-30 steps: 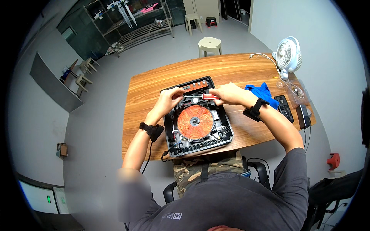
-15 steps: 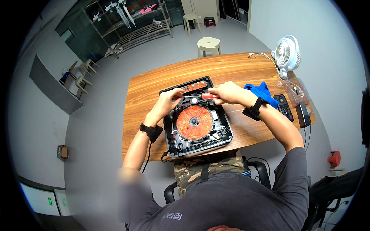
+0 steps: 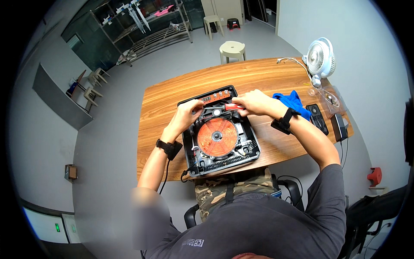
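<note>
I had the right grip (image 3: 254,103) clamped round the screwdriver (image 3: 233,106); whether the left grip (image 3: 188,113) pinched its shaft, I couldn't tell.

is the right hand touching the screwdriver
Touching. The head view shows the right hand with its fingers around the back end of the red screwdriver, its shaft pointing left toward the other hand.

Toward its near edge, the wood-grain table (image 3: 166,103) carries an opened black appliance (image 3: 217,142) set slightly askew, with a blue cloth (image 3: 294,103), black case (image 3: 317,119), black box (image 3: 339,128), clear plastic packaging (image 3: 334,104), white cable (image 3: 295,59) and white fan (image 3: 318,59) over on the right.
</note>
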Motion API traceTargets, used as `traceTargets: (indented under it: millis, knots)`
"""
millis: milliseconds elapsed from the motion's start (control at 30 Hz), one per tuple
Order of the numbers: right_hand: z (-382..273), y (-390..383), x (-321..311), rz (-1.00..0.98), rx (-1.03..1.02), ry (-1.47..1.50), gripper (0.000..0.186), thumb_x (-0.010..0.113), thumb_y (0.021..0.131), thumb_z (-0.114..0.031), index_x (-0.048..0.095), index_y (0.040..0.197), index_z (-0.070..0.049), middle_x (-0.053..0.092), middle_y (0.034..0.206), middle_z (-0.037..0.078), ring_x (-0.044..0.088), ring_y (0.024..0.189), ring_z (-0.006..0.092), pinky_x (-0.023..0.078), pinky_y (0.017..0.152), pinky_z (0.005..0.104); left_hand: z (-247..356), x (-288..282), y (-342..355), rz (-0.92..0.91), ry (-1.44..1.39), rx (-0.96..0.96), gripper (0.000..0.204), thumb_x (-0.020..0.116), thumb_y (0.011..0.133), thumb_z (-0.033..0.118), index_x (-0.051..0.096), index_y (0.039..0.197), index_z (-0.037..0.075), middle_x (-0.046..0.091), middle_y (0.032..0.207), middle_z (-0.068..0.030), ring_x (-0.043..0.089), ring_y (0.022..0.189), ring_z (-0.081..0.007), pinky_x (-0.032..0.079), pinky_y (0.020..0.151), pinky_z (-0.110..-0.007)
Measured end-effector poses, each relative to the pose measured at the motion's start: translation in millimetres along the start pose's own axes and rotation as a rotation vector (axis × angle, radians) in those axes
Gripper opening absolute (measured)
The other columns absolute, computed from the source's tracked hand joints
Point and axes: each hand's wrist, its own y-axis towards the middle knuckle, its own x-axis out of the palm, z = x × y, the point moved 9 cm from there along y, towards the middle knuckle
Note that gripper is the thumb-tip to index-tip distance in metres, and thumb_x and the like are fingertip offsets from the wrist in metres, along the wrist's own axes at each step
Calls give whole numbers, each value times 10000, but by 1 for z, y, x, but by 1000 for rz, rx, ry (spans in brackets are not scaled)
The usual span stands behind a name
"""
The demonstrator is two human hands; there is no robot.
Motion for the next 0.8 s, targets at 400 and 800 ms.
traceTargets:
  millis: [400, 800]
  knots:
    - [-3, -2, -2, 1, -9, -1, 333, 647, 909, -351, 629, 1138, -110, 717, 969, 121, 711, 898, 341, 552, 716, 468, 6, -1, 3, -42, 49, 17, 219, 733, 849, -28, 678, 1060, -5, 728, 988, -177, 743, 897, -311, 607, 767, -367]
    - [0, -7, -17, 258, -80, 270, 307, 657, 944, -280, 571, 1119, -43, 676, 950, 199, 661, 886, 392, 521, 731, 459, 3, 7, 11, -123, 102, -6, 223, 713, 839, -6, 667, 1057, 10, 721, 943, -186, 722, 870, -353, 579, 748, -395]
